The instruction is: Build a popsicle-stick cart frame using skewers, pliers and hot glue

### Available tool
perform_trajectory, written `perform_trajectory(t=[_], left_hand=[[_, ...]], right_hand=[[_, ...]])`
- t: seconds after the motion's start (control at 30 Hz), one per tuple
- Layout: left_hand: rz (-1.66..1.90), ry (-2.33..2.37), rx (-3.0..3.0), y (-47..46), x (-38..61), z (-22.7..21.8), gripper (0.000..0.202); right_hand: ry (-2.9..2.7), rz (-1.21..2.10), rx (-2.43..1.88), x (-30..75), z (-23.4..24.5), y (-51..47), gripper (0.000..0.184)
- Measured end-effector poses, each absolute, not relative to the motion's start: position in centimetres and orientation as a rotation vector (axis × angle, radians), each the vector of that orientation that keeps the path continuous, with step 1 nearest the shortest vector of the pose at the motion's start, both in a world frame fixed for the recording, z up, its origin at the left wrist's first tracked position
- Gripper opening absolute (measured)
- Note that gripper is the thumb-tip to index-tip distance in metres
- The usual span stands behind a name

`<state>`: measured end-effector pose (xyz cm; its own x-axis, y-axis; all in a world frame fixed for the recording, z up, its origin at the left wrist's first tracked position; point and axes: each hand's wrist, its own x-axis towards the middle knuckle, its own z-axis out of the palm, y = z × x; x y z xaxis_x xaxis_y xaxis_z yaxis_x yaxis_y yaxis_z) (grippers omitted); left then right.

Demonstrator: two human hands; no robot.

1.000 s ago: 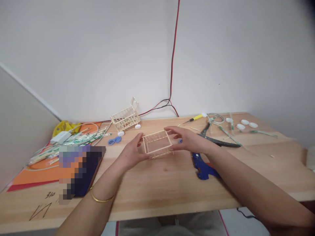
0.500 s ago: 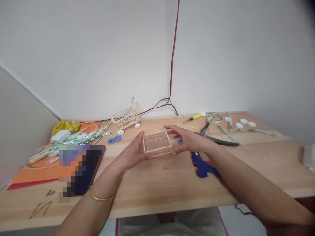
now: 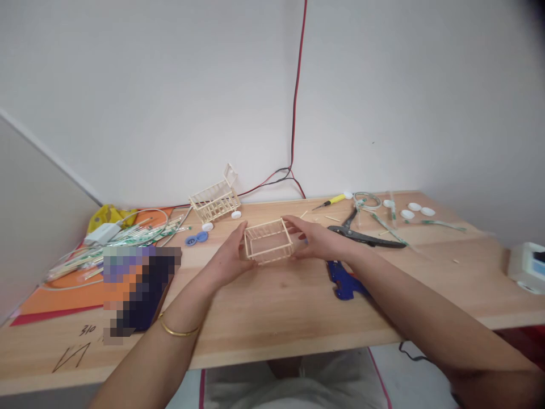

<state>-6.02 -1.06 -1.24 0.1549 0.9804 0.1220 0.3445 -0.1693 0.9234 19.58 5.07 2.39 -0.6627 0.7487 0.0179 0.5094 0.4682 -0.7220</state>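
Observation:
A small box-shaped frame of thin pale wooden sticks [image 3: 271,251] is held up just above the table, slightly tilted, its wide face toward me. My left hand [image 3: 227,261] grips its left side, thumb at the lower corner and fingers on the upper edge. On the right side, my right hand [image 3: 313,238] closes on it with bent fingers, partly hidden behind the sticks. A finished-looking stick cart [image 3: 216,203] with a raised back stands behind, toward the wall. White caps [image 3: 236,215] lie by it, and blue caps [image 3: 196,238] lie to the left of my hands.
On the right lie a blue hand tool [image 3: 344,284], black-handled cutters [image 3: 370,238], a yellow-handled pointed tool [image 3: 336,200], white caps [image 3: 407,214] and clear wrappers. At left are orange paper [image 3: 72,298], packaged sticks [image 3: 123,236], a white adapter [image 3: 103,233] and a blurred-out dark slab [image 3: 164,284].
The camera view has shifted slightly, bringing a white device into fuller view at the right edge. Both hands keep hold of the stick frame, which has tilted a little.

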Motion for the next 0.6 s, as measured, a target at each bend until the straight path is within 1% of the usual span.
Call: perform_trajectory(t=[0.1,0.27,0.43,0.47,0.53,0.57,0.6], left_hand=[[1.004,1.266,1.641,-0.7,-6.2,-1.2,0.101],[1.044,1.251,1.618,-0.2,-6.3,-1.4,0.097],[1.028,1.255,1.658,-0.1,-6.9,-1.2,0.1],[1.026,1.262,1.658,-0.1,-7.1,-0.9,0.101],[1.041,1.281,1.644,-0.2,-7.6,-0.2,0.096],[1.072,1.289,1.636,-0.3,-7.7,0.3,0.088],[1.118,1.308,1.638,-0.4,-7.9,0.9,0.074]], right_hand=[[-2.359,0.996,-1.066,19.4,2.2,5.2,0.091],[-2.316,0.968,-1.129,19.0,1.7,5.2,0.094],[-2.324,0.939,-1.147,19.4,2.7,4.5,0.102],[-2.319,0.92,-1.148,19.8,3.1,4.4,0.101],[-2.28,0.871,-1.152,20.9,4.0,4.1,0.092],[-2.244,0.838,-1.156,21.5,4.4,4.0,0.085],[-2.199,0.794,-1.162,22.2,4.9,3.9,0.077]])
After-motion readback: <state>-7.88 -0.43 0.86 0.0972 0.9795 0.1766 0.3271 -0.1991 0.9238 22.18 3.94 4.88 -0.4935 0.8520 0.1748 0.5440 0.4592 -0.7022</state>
